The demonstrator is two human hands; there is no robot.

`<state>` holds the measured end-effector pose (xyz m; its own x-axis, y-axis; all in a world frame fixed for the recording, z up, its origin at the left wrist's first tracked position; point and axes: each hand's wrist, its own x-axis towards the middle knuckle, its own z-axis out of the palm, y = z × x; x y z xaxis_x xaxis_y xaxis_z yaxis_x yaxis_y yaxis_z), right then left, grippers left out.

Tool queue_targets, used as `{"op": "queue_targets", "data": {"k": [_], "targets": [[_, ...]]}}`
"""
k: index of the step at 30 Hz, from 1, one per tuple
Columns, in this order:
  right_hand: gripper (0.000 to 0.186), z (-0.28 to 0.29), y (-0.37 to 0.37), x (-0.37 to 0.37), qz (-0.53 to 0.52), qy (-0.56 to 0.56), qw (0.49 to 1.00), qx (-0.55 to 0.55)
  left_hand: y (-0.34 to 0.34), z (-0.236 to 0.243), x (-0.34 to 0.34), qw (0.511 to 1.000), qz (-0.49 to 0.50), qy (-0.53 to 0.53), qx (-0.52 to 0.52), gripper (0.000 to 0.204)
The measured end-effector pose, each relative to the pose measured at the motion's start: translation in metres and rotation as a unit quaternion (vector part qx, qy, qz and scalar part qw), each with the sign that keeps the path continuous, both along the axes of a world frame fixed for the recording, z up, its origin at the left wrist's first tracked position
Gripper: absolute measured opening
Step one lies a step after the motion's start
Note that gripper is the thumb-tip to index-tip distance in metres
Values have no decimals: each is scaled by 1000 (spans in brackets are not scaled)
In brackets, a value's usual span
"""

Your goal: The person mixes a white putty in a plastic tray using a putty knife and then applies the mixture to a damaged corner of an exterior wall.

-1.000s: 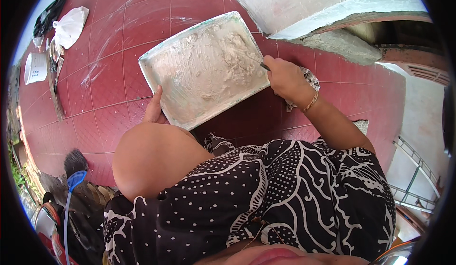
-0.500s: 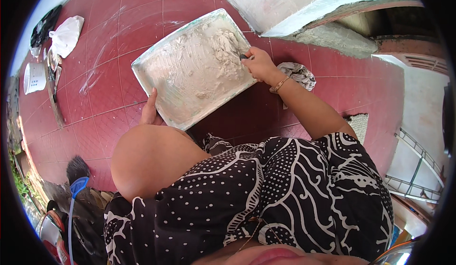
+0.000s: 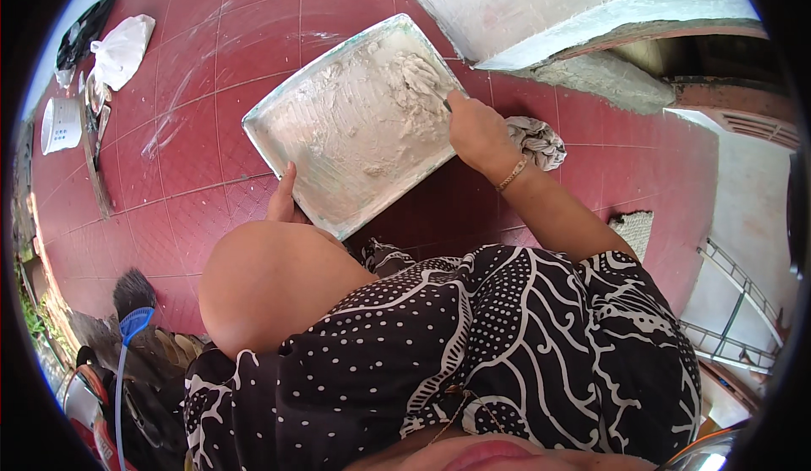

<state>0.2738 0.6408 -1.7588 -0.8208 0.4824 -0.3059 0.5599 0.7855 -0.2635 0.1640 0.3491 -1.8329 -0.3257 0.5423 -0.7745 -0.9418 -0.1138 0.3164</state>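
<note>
A shallow white rectangular tray point(image 3: 399, 194) is tilted in front of me, holding thick off-white paste point(image 3: 359, 120). The paste is heaped at its far right and spread thin at the left. My left hand point(image 3: 287, 197) grips the tray's near left edge, thumb over the rim and the other fingers hidden below. At the right side, my right hand point(image 3: 483, 140) is closed round a tool with a dark handle point(image 3: 447, 104). Its working end is in the heaped paste, so its exact kind cannot be made out.
A crumpled cloth point(image 3: 536, 143) lies on the red tiled floor point(image 3: 203, 137), right of the tray. To the left are a white tub point(image 3: 61, 125), a wooden strip point(image 3: 95, 163) and a white plastic bag point(image 3: 123, 51). A blue brush point(image 3: 136, 323) is at lower left; a wall point(image 3: 574, 6) rises beyond.
My right hand has turned, its back now uppermost, and the tool has shifted slightly right against the paste heap. The whole view has shifted a little; my left hand keeps its hold on the tray.
</note>
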Motion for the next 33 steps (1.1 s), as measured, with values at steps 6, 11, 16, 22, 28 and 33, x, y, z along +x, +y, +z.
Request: {"op": "queue_targets", "data": {"k": [6,11,16,22,28,33], "targets": [[23,-72,3,-25,-63,125,989,-54,8,13,-11,999,-28,22,35,61],[23,-44,21,-52,-122,69,959,-245,-13,6,-18,1000,-13,15,-2,59],[19,-12,17,-35,-17,126,991,-39,-4,11,-24,999,-31,41,6,59],[17,-55,3,-54,-46,60,997,5,-2,0,-22,997,-40,61,4,61],[20,-72,2,-71,-60,160,981,-95,10,14,-23,996,-46,79,-20,57],[20,-32,-1,-59,16,45,996,-71,2,14,-20,996,-18,73,-41,54]]}}
